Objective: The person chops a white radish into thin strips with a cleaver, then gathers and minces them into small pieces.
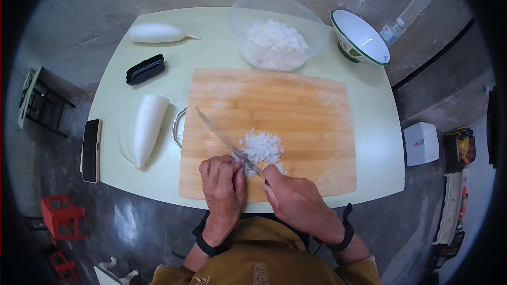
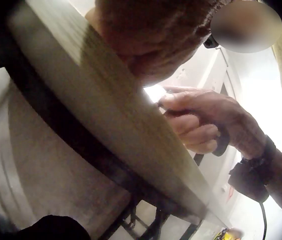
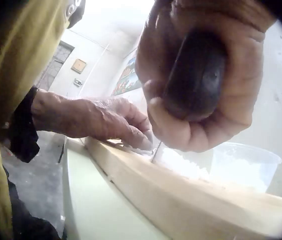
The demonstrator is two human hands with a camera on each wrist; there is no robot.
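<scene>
My right hand [image 1: 298, 200] grips the dark handle [image 3: 196, 75] of a kitchen knife [image 1: 219, 134]. Its blade slants up and left across the wooden cutting board [image 1: 311, 111], beside the fingers of my left hand [image 1: 222, 184]. Those fingers are curled at the board's near edge and hold a bit of white radish, mostly hidden beneath them. Right of the blade lies a small heap of chopped white radish [image 1: 263, 146]. In the right wrist view, the left hand [image 3: 101, 120] has its fingertips down on the board, close to the blade.
Behind the board stands a clear plastic bowl [image 1: 311, 34] of chopped radish, with a green-rimmed bowl [image 1: 364, 37] to its right. Leftward lie a whole radish [image 1: 156, 32], a cut radish [image 1: 149, 129], a black case [image 1: 145, 69], a phone [image 1: 91, 150] and a metal handle [image 1: 177, 126] beside the board.
</scene>
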